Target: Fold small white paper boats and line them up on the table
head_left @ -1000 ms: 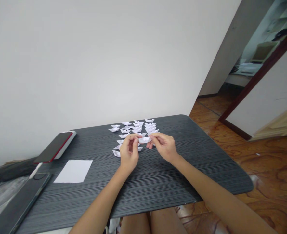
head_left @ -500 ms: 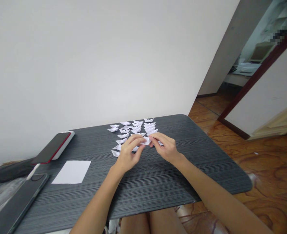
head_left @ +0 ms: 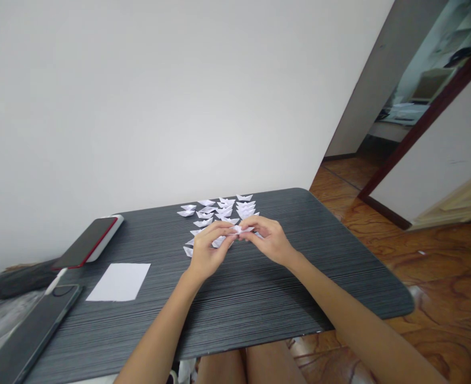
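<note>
Between my fingertips is a small white paper boat (head_left: 243, 230), raised above the dark table and partly covered by my fingers. My left hand (head_left: 211, 249) pinches its left end. My right hand (head_left: 269, 240) pinches the right side with thumb and forefinger. Just behind and below the hands, several folded paper boats (head_left: 224, 210) stand in rough columns on the table; my hands hide some of the nearer ones. A flat white paper sheet (head_left: 119, 281) lies to the left of my left forearm.
The dark striped table (head_left: 331, 266) meets a white wall (head_left: 179, 96) at the back. At the left lie a black device with a red edge (head_left: 87, 242) on a white object, and a phone (head_left: 35, 330) with a white cable plugged in. Wooden floor (head_left: 439, 288) shows at right.
The held paper has gone from a compact folded shape to a more spread boat shape with pointed ends. My hands have shifted only slightly and still grip it.
</note>
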The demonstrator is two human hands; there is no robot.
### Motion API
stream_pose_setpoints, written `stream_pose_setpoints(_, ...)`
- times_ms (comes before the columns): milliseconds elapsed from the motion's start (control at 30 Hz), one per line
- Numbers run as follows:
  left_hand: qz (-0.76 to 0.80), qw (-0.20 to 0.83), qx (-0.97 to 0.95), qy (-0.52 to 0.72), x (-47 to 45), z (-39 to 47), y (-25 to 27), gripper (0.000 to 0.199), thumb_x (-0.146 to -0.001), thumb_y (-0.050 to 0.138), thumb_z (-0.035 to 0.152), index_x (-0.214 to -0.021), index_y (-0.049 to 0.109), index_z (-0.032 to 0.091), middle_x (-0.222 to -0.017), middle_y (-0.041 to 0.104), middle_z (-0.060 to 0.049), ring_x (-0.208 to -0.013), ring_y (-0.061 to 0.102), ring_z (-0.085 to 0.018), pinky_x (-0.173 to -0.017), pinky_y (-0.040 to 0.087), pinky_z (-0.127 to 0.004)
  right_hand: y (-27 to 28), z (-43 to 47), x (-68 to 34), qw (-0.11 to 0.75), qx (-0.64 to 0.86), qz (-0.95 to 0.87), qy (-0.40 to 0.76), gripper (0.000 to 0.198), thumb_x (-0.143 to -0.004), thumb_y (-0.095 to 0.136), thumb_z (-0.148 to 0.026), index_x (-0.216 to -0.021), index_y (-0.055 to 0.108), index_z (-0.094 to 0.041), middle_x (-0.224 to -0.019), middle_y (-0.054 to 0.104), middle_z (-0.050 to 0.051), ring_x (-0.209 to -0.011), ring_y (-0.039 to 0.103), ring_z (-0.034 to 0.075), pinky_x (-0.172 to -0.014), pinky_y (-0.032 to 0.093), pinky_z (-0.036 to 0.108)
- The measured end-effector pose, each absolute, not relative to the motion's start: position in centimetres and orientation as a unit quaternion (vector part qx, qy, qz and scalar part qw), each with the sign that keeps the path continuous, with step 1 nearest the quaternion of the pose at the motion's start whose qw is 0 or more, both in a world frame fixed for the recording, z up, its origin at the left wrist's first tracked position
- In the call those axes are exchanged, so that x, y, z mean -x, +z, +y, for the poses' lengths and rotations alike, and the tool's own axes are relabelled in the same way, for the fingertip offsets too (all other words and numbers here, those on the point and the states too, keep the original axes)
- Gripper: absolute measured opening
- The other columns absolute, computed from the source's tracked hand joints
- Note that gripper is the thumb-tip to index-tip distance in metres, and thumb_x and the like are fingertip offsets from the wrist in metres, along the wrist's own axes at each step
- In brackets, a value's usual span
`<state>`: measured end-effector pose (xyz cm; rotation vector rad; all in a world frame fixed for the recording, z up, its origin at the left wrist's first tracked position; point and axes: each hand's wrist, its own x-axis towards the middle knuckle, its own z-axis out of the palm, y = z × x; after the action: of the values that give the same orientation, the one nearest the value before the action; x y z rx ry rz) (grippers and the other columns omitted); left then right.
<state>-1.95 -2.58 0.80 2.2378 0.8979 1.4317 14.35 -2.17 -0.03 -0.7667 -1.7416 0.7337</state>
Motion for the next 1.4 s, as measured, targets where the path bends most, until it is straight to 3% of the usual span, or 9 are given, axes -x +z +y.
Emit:
stream_pose_setpoints(267,0.370,0.331,-0.689,0.528,1.5,-2.8,0.4,0.028,-0.071,0.058,0.021,-0.098,0.053,0.015,-0.075,0.062,-0.003,-0.067,0.061,-0.013,-0.068,0.048,-0.025,-0.1,-2.2,-13.9,0.549,0.311,-0.673,0.386,0.022,-0.073,0.056,-0.021,-0.095,0.053,-0.017,-0.074,0.060,0.001,-0.062,0.058,0.010,-0.066,0.048,0.026)
stream_pose_setpoints(367,0.369,0.386,-0.670,0.516,1.5,-2.6,0.4,0.024,-0.071,0.057,0.021,-0.093,0.053,0.014,-0.066,0.060,-0.001,-0.061,0.061,-0.013,-0.062,0.048,-0.024,-0.2,-1.9,-13.9,0.536,0.313,-0.654,0.433,0.021,-0.072,0.057,-0.022,-0.092,0.055,-0.016,-0.070,0.060,0.001,-0.061,0.057,0.010,-0.063,0.047,0.025)
stream_pose_setpoints(500,0.400,0.423,-0.656,0.480,1.6,-2.1,0.3,0.021,-0.070,0.058,0.023,-0.087,0.055,0.012,-0.063,0.059,-0.001,-0.056,0.059,-0.012,-0.056,0.047,-0.023,-0.5,-1.3,-14.1,0.452,0.335,-0.657,0.501,0.017,-0.072,0.056,-0.026,-0.079,0.059,-0.011,-0.059,0.058,0.001,-0.050,0.054,0.009,-0.049,0.043,0.020)
stream_pose_setpoints(600,0.423,0.443,-0.674,0.413,1.6,-2.1,0.5,0.017,-0.069,0.058,0.027,-0.077,0.057,0.011,-0.058,0.058,-0.001,-0.049,0.057,-0.011,-0.047,0.043,-0.020,-0.7,-1.3,-14.2,0.412,0.365,-0.673,0.494,0.019,-0.072,0.054,-0.027,-0.066,0.060,-0.010,-0.053,0.055,0.001,-0.042,0.049,0.007,-0.040,0.037,0.018)
stream_pose_setpoints(800,0.425,0.459,-0.682,0.380,1.9,-2.2,0.8,0.022,-0.070,0.057,0.031,-0.060,0.051,0.012,-0.054,0.058,-0.001,-0.035,0.051,-0.008,-0.039,0.038,-0.018,-0.9,-1.9,-13.7,0.413,0.386,-0.700,0.436,0.020,-0.074,0.050,-0.027,-0.064,0.059,-0.012,-0.051,0.054,0.000,-0.038,0.043,0.005,-0.039,0.034,0.017)
stream_pose_setpoints(967,0.421,0.474,-0.688,0.353,2.2,-1.9,0.6,0.022,-0.074,0.050,0.031,-0.070,0.058,0.011,-0.054,0.061,-0.004,-0.041,0.057,-0.012,-0.036,0.036,-0.017,-0.8,-1.7,-13.8,0.398,0.399,-0.695,0.447,0.023,-0.075,0.048,-0.028,-0.061,0.057,-0.012,-0.050,0.053,-0.001,-0.035,0.042,0.004,-0.037,0.033,0.017)
stream_pose_setpoints(1167,0.452,0.368,-0.720,0.376,2.2,-1.9,0.2,0.027,-0.076,0.048,0.030,-0.093,0.062,0.014,-0.039,0.046,0.005,-0.032,0.042,-0.006,-0.037,0.034,-0.017,-0.9,-1.5,-13.8,0.408,0.418,-0.668,0.461,0.021,-0.074,0.049,-0.026,-0.059,0.055,-0.012,-0.047,0.050,-0.003,-0.032,0.039,0.004,-0.034,0.029,0.016)
stream_pose_setpoints(1267,0.421,0.418,-0.716,0.367,2.3,-1.9,0.3,0.035,-0.077,0.045,0.028,-0.107,0.055,0.013,-0.048,0.053,0.003,-0.036,0.046,-0.007,-0.042,0.039,-0.018,-0.9,-1.3,-13.9,0.412,0.417,-0.664,0.463,0.022,-0.074,0.048,-0.027,-0.059,0.054,-0.012,-0.047,0.049,-0.003,-0.031,0.039,0.004,-0.034,0.029,0.017)
stream_pose_setpoints(1400,0.395,0.450,-0.703,0.384,2.4,-1.7,0.3,0.035,-0.077,0.046,0.026,-0.107,0.054,0.010,-0.057,0.061,-0.001,-0.047,0.056,-0.010,-0.057,0.046,-0.024,-0.7,-1.0,-14.3,0.418,0.403,-0.668,0.465,0.021,-0.075,0.046,-0.027,-0.063,0.054,-0.012,-0.051,0.051,-0.002,-0.033,0.042,0.004,-0.036,0.032,0.017)
